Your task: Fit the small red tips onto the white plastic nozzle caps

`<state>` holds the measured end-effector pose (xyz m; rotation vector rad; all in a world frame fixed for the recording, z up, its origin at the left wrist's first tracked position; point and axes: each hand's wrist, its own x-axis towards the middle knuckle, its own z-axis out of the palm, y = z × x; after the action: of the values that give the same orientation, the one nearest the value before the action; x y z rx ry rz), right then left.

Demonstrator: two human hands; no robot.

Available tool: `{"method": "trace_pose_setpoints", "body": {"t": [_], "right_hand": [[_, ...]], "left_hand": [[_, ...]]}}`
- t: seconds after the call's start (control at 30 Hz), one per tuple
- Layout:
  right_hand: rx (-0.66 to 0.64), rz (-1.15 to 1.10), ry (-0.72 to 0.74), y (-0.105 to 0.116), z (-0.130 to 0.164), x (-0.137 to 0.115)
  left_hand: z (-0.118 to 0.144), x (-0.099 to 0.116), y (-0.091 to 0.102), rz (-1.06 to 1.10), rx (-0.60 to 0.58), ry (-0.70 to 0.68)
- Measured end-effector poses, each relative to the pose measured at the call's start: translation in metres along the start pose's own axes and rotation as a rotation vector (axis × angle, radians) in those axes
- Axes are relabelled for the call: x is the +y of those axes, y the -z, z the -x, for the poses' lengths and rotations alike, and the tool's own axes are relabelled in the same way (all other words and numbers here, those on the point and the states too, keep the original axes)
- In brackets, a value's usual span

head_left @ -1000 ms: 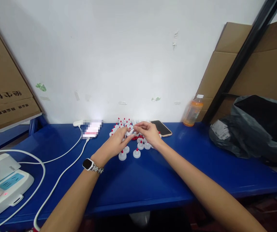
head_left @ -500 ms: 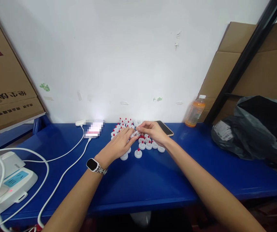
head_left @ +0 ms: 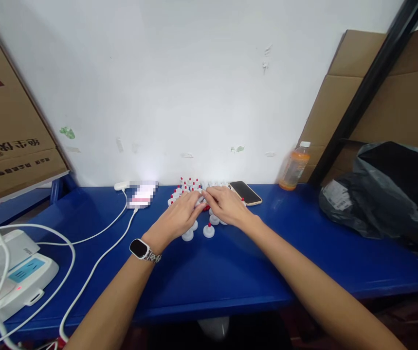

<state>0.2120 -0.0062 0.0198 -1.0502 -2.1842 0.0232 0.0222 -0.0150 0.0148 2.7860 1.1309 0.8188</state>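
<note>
Whereas half a second ago both hands were raised slightly above the caps, the left hand (head_left: 180, 217) and right hand (head_left: 227, 206) now lie lower, fingertips meeting over the cluster of caps (head_left: 209, 230) near the back edge of the table (head_left: 230, 272). The fingers of both hands are curled narrow; whether either pinches a cap cannot be told, since the fingertips hide it. The hands cover much of the cluster, and only white caps with red tips show around them. A phone (head_left: 245, 192) lies just right of the cluster. Another device (head_left: 141, 194) left of the caps is blurred out. The box (head_left: 8, 126) at the left edge carries printed characters, too small to read. A watch (head_left: 138, 248) sits on the left wrist.
</note>
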Motion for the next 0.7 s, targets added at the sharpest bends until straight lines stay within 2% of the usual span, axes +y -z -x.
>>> {"method": "trace_pose_setpoints", "body": {"t": [0.13,0.3,0.43,0.57,0.7], "right_hand": [[-0.094,0.118,0.027,0.005,-0.001,-0.002],[-0.086,0.08,-0.019,0.001,0.0,-0.009],[-0.029,-0.108,-0.079,-0.005,-0.002,-0.014],[0.08,-0.353,-0.186,-0.005,-0.005,-0.007],[0.051,-0.37,-0.229,-0.002,-0.003,0.009]], "left_hand": [[0.001,0.003,-0.002,-0.048,-0.018,-0.047],[-0.001,0.003,-0.005,-0.052,-0.012,-0.029],[-0.002,-0.001,-0.005,-0.003,0.001,-0.017],[-0.002,-0.011,-0.005,0.145,0.055,0.078],[0.0,-0.033,-0.005,0.192,0.06,0.132]]}}
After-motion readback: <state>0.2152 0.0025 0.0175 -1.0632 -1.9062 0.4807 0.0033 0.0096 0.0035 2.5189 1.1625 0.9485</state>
